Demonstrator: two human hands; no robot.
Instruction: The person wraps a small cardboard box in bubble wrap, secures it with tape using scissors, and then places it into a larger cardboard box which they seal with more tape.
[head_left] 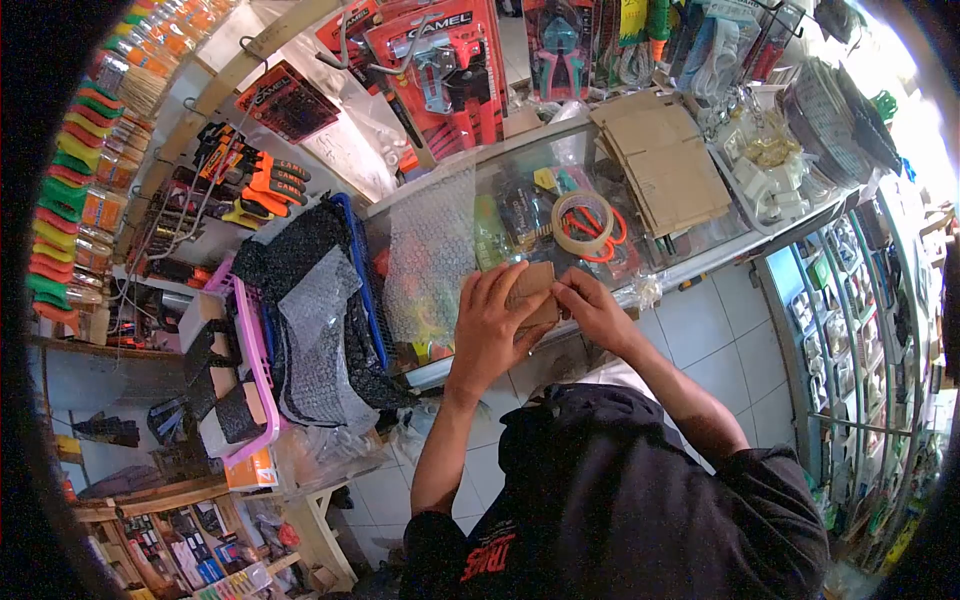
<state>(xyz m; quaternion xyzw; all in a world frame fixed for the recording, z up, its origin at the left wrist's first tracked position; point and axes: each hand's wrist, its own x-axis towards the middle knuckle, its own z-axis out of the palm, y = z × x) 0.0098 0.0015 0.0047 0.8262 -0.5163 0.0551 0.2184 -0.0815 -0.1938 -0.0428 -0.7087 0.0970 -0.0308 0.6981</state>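
Observation:
A small brown cardboard piece (534, 284) is held up at the front edge of the glass counter (660, 272). My left hand (497, 318) wraps round its left side, fingers spread over its face. My right hand (592, 308) pinches its right edge between thumb and fingers. Just behind, a roll of tan tape (582, 222) lies on the counter around part of some orange-handled scissors (612, 240). Bubble wrap (432, 250) covers the counter's left part. Flat cardboard sheets (665, 165) are stacked farther back to the right.
A blue basket (367, 285) with black wrap and a pink basket (262, 375) stand at the left. Packaged tools (440, 75) hang behind the counter. A tray of small fittings (765, 160) sits at the back right, and shelving (850, 340) stands at the right.

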